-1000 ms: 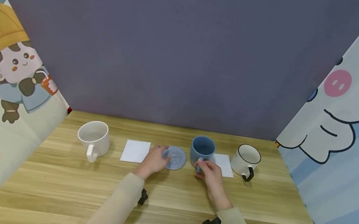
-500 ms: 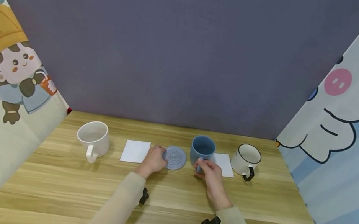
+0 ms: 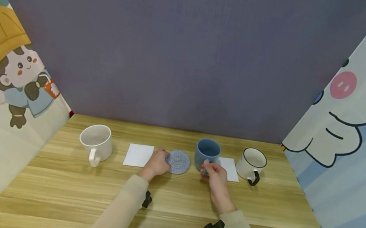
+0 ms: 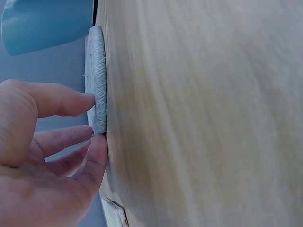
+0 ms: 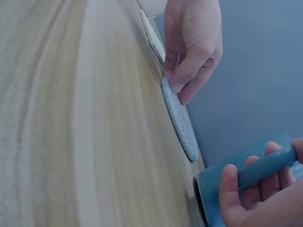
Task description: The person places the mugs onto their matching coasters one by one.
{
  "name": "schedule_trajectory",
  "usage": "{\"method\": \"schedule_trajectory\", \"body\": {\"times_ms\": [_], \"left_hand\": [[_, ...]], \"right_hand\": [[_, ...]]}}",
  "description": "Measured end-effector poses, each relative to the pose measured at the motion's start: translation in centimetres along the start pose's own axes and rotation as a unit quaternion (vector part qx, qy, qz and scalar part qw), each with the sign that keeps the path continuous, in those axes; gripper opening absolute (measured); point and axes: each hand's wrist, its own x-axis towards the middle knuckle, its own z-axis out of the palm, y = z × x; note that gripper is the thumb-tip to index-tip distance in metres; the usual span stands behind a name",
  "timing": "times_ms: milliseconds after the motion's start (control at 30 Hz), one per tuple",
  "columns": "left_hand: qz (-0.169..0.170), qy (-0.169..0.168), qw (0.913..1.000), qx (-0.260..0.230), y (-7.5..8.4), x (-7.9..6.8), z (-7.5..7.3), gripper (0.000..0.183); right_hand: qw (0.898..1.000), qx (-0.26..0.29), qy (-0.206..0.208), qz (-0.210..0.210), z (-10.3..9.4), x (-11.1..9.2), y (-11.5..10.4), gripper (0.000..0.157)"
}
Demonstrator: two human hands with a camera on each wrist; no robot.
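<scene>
My left hand (image 3: 157, 163) is at the left edge of a round grey-blue woven coaster (image 3: 180, 162). In the left wrist view its thumb (image 4: 75, 103) lies on the coaster's upper face, and the fingertips meet the rim, pinching it. The coaster (image 5: 179, 124) lies flat on the table. With my right hand (image 3: 217, 180) I grip the handle of a blue mug (image 3: 206, 151), which is right of the coaster. Its handle (image 5: 265, 166) runs between thumb and curled fingers. The mug is upright; whether its base touches the table I cannot tell.
A white square coaster (image 3: 138, 155) lies left of my left hand, another square coaster (image 3: 229, 169) just right of the blue mug. A white mug (image 3: 97, 140) stands far left; a black-rimmed white mug (image 3: 250, 164) stands at the right. A dark panel (image 3: 191, 60) rises behind the table.
Both hands, the coaster and the mug stay nearly where they were. The left thumb sits slightly closer in on the coaster's edge; the head view has shifted a little.
</scene>
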Motion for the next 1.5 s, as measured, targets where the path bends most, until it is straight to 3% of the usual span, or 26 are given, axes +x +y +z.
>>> {"method": "schedule_trajectory", "body": {"times_ms": [500, 1167, 1500], "left_hand": [[-0.011, 0.0, 0.9999, -0.01, 0.2, -0.1, 0.2, 0.049], [0.024, 0.005, 0.9996, 0.017, 0.1, 0.3, 0.6, 0.046], [0.023, 0.0, 0.9996, 0.014, 0.2, 0.2, 0.6, 0.047]], "right_hand": [[1.0, 0.015, -0.017, -0.012, -0.3, -0.4, -0.2, 0.021], [0.997, 0.026, -0.039, -0.056, 0.9, -1.1, -2.1, 0.021], [0.996, 0.04, -0.052, -0.063, 2.0, -1.2, -2.6, 0.018]]}}
